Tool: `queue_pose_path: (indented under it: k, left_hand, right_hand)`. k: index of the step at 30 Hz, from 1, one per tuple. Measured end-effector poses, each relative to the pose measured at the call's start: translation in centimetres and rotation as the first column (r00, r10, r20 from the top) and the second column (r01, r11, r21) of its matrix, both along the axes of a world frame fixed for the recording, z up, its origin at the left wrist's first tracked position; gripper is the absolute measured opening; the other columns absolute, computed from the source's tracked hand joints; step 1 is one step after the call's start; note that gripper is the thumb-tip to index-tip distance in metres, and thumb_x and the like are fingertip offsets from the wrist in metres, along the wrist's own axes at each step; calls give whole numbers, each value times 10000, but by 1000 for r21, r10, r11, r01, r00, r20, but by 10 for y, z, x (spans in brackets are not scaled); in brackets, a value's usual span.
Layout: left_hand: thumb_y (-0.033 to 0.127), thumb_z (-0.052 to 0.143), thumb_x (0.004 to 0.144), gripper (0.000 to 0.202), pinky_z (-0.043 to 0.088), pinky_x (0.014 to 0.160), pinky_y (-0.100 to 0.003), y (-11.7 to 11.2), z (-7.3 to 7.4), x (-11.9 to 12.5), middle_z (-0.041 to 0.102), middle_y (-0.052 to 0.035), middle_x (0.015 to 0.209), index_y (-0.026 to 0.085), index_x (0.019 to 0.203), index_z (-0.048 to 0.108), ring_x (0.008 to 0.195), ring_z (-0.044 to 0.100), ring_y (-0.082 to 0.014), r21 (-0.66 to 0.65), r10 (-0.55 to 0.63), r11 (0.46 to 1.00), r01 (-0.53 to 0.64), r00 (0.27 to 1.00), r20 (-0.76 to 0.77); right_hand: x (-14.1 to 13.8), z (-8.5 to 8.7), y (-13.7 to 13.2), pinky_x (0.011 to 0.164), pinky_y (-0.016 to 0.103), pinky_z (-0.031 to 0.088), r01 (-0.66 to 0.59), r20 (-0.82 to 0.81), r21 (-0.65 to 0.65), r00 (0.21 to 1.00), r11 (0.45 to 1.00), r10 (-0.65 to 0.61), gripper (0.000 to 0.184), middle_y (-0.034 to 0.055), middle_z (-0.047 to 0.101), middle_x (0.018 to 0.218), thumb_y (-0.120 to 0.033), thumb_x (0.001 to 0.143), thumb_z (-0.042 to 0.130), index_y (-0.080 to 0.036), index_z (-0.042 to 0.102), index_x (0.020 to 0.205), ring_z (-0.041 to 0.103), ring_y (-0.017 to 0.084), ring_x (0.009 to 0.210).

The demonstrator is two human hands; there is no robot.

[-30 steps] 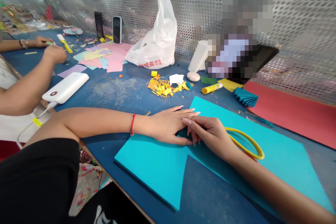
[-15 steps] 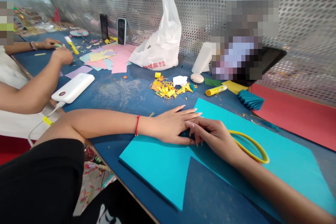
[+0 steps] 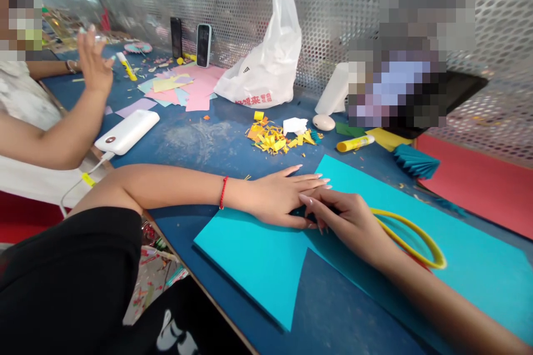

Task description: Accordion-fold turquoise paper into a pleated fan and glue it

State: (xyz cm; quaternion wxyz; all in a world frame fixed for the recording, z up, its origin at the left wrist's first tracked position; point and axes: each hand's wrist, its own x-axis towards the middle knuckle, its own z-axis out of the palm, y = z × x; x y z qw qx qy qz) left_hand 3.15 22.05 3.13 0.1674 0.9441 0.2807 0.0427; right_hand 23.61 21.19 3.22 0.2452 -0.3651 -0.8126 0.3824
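My left hand (image 3: pixel 283 197) lies flat with fingers spread on a folded turquoise sheet (image 3: pixel 254 260), near a corner where the paper's edges form a notch. My right hand (image 3: pixel 345 222) is closed, thumb and fingers bent together, beside my left fingertips and over the paper. From behind it sticks out a thin yellow loop (image 3: pixel 435 244) with some red under it, which looks like the handle of scissors. My hands hide the front part of this tool. More turquoise paper (image 3: pixel 478 277) stretches to the right beneath my right forearm.
Yellow and orange scraps (image 3: pixel 272 138), a yellow glue stick (image 3: pixel 355 143) and a teal pleated paper (image 3: pixel 416 161) lie beyond my hands. A white plastic bag (image 3: pixel 266 66) stands against the perforated metal wall. A white power bank (image 3: pixel 127 132) is left, near a co-worker's raised hand (image 3: pixel 95 61).
The co-worker's nearer hand has risen from the table with its fingers up. My view has shifted slightly left; my own hands keep nearly the same pose on the paper.
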Motion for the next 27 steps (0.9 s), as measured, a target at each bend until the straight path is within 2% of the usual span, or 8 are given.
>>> queue_pose_path:
  k: [4,10,13,16,27]
  left_hand:
    - [481,550,1047,807,43,1382,-556,1,-3,0,228,-183,1747,54,1668,261,1657,168,-302,-6,22,1000,-22,1000,19]
    - [467,538,1047,782,56,1376,-578,2,-6,-1,226,-193,1744,49,1658,287,1657,173,-307,6,11,1000,-11,1000,11]
    - [466,528,1052,771,22,1383,-531,2,-4,-1,201,-170,1755,75,1667,278,1664,147,-280,0,14,1000,-14,1000,-13]
    - [480,499,1064,796,-9,1384,-496,1,-3,-1,177,-167,1762,55,1678,223,1669,113,-265,-8,16,1000,-16,1000,-22]
    - [514,516,1064,804,34,1379,-551,2,-7,-1,208,-168,1755,67,1673,242,1663,152,-288,-14,25,1000,-25,1000,15]
  right_hand:
    - [-1,2,-1,518,269,402,-1,10,7,1000,1000,1,484,-13,640,573,-568,1021,556,-226,664,696,567,123,512]
    - [-2,0,-1,537,282,391,23,38,-5,999,1000,-22,514,-2,632,571,-601,1016,542,-223,657,688,554,133,518]
    - [-2,-2,-1,549,288,382,19,66,-20,998,1000,-18,507,2,645,595,-599,1015,538,-222,665,702,560,136,535]
    - [-2,-3,0,559,292,365,20,90,2,996,1000,-20,493,0,644,601,-579,1019,531,-221,664,707,548,134,542]
    - [-4,-1,-1,613,303,345,8,112,52,994,999,-14,452,-1,652,651,-517,1036,513,-215,665,736,520,132,592]
